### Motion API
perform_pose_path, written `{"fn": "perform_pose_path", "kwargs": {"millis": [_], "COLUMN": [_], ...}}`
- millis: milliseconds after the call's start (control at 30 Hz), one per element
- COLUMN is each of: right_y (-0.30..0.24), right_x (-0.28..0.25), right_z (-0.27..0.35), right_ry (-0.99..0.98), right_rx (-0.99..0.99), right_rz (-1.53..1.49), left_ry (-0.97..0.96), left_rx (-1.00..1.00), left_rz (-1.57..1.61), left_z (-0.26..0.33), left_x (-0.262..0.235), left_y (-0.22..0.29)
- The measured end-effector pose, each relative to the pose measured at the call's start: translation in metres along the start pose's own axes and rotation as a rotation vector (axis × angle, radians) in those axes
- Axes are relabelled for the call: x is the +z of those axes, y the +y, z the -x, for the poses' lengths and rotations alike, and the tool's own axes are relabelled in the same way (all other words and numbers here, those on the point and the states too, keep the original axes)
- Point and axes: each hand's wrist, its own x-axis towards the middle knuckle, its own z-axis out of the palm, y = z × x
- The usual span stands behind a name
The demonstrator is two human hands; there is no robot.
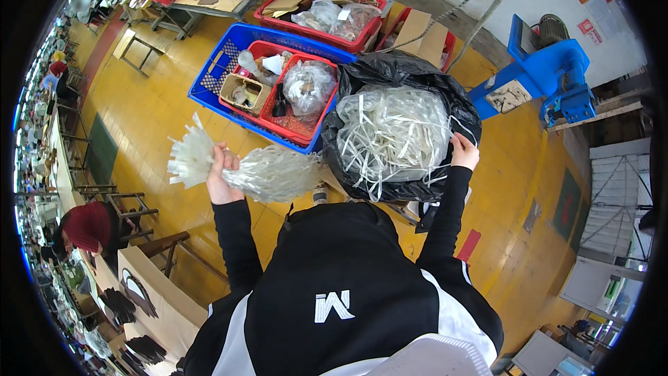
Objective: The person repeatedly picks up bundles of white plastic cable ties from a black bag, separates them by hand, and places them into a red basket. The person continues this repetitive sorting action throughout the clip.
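Note:
My left hand (223,174) is closed round the middle of a thick bundle of clear plastic strips (277,172), whose ends fan out on both sides. To the right stands a black plastic bag (467,101), its mouth spread wide around a loose tangle of whitish, clear strips (393,136). At this bag's right rim is my right hand (465,151), fingers pinched on a thin white strip (456,125) that rises from the edge of the heap. The bundle's right end hangs close to the bag's left side.
Beyond the bag's left side, a blue crate (209,69) holds red baskets (278,125) with plastic bags and small items. Behind it is a red crate (376,24). A blue machine (550,63) stands at right. Another person (90,226) bends over a table at left.

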Motion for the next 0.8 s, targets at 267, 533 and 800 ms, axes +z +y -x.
{"fn": "perform_pose_path", "kwargs": {"millis": [267,533,800], "right_y": [0.025,-0.011,-0.165], "right_x": [0.042,0.070,0.039], "right_z": [0.035,0.058,0.160], "right_ry": [-0.304,-0.347,-0.700], "right_rx": [-0.038,-0.436,-0.870], "right_rz": [0.529,0.176,-0.273], "left_ry": [0.059,-0.085,-0.536], "left_rx": [0.011,-0.142,-0.203], "left_rz": [-0.083,-0.114,-0.252], "left_z": [0.010,0.026,0.057], "left_x": [-0.008,0.013,0.049], "left_y": [-0.003,-0.028,-0.070]}}
